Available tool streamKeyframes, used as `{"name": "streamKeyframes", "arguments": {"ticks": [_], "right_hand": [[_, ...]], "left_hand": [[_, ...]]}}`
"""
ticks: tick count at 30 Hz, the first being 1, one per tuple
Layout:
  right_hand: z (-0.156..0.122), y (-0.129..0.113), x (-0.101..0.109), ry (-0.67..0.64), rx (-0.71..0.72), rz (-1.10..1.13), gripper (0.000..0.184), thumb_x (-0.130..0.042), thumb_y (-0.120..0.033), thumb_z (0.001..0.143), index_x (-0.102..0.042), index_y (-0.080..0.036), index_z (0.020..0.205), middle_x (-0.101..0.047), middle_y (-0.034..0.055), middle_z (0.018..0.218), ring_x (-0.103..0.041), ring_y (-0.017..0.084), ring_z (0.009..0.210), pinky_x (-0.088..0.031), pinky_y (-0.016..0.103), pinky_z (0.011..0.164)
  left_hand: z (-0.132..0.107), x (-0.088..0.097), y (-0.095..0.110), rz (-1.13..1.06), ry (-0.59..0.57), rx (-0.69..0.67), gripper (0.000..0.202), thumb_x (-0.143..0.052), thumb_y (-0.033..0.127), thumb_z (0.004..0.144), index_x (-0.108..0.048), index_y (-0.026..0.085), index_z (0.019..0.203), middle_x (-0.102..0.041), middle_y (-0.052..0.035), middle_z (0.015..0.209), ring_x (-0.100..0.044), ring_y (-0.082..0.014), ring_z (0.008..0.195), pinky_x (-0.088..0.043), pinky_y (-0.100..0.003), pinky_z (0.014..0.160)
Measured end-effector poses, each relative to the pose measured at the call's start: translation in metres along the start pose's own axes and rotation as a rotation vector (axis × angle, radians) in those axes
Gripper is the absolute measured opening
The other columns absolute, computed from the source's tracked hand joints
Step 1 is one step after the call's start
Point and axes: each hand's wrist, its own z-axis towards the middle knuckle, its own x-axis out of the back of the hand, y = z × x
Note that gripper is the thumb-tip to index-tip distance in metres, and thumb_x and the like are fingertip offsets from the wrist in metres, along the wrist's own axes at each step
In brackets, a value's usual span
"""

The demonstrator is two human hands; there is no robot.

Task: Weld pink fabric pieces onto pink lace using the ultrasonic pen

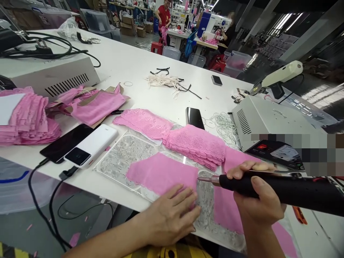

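My left hand (pixel 174 213) lies flat with its fingers stretched out, pressing the near edge of a pink fabric piece (pixel 163 172) onto a clear-edged board with a mottled grey surface (pixel 118 161). My right hand (pixel 258 200) is wrapped round a black wand-like tool with a metal tip (pixel 249 184). The tip points left and is at the right edge of that fabric piece; whether it touches cannot be made out. Behind it lies a stack of pink lace pieces (pixel 196 145). More flat pink fabric (pixel 228 208) extends beneath my right hand.
A white power bank (pixel 94 143) and a dark phone (pixel 67 141) sit at left, with cables hanging over the table edge. Pink lace piles (pixel 29 118) lie beyond. Grey boxes (pixel 51 73) stand either side. Another phone (pixel 195 118) and tangled elastic (pixel 224 125) lie behind the board.
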Motion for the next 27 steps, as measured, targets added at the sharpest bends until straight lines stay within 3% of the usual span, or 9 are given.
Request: {"name": "streamKeyframes", "arguments": {"ticks": [5, 12, 17, 21, 27], "right_hand": [[0.000, 0.001, 0.006, 0.018, -0.015, 0.024, 0.016, -0.063, -0.022, 0.064, -0.059, -0.019, 0.079, -0.057, -0.0007, 0.074, -0.054, 0.013, 0.054, -0.052, 0.033, 0.049], [-0.001, 0.000, 0.007, 0.026, -0.010, 0.040, 0.016, -0.062, -0.022, 0.065, -0.059, -0.021, 0.080, -0.058, -0.0009, 0.075, -0.053, 0.013, 0.053, -0.051, 0.033, 0.048], [-0.001, 0.002, 0.008, -0.013, -0.018, 0.040, 0.014, -0.063, -0.022, 0.067, -0.060, -0.020, 0.081, -0.058, -0.0007, 0.075, -0.055, 0.013, 0.054, -0.052, 0.034, 0.051], [-0.001, 0.003, 0.008, -0.010, -0.001, 0.050, 0.015, -0.063, -0.023, 0.067, -0.059, -0.020, 0.082, -0.058, -0.0007, 0.075, -0.054, 0.013, 0.053, -0.051, 0.033, 0.050], [-0.001, 0.004, 0.008, 0.007, -0.001, 0.033, 0.016, -0.062, -0.023, 0.067, -0.059, -0.021, 0.083, -0.057, -0.0002, 0.076, -0.054, 0.013, 0.054, -0.051, 0.034, 0.050]], "left_hand": [[0.007, -0.004, 0.004, 0.064, -0.075, 0.052, 0.047, -0.054, 0.046, 0.097, -0.057, 0.013, 0.130, -0.061, -0.0180, 0.133, -0.056, -0.0334, 0.128, -0.039, -0.048, 0.111], [0.010, -0.008, 0.002, 0.056, -0.161, 0.032, 0.048, -0.051, 0.049, 0.098, -0.055, 0.014, 0.131, -0.059, -0.0180, 0.136, -0.054, -0.0321, 0.129, -0.038, -0.048, 0.112], [0.009, -0.007, 0.002, 0.036, -0.156, 0.018, 0.047, -0.050, 0.046, 0.099, -0.054, 0.013, 0.133, -0.058, -0.0170, 0.138, -0.053, -0.0311, 0.130, -0.038, -0.048, 0.113], [0.010, -0.010, 0.003, 0.053, -0.133, 0.072, 0.053, -0.054, 0.048, 0.097, -0.051, 0.013, 0.137, -0.052, -0.0211, 0.143, -0.046, -0.0371, 0.137, -0.038, -0.051, 0.113], [0.012, -0.011, 0.003, 0.074, -0.141, 0.059, 0.055, -0.054, 0.052, 0.097, -0.052, 0.013, 0.135, -0.057, -0.0214, 0.137, -0.054, -0.0357, 0.130, -0.040, -0.050, 0.111]]}}
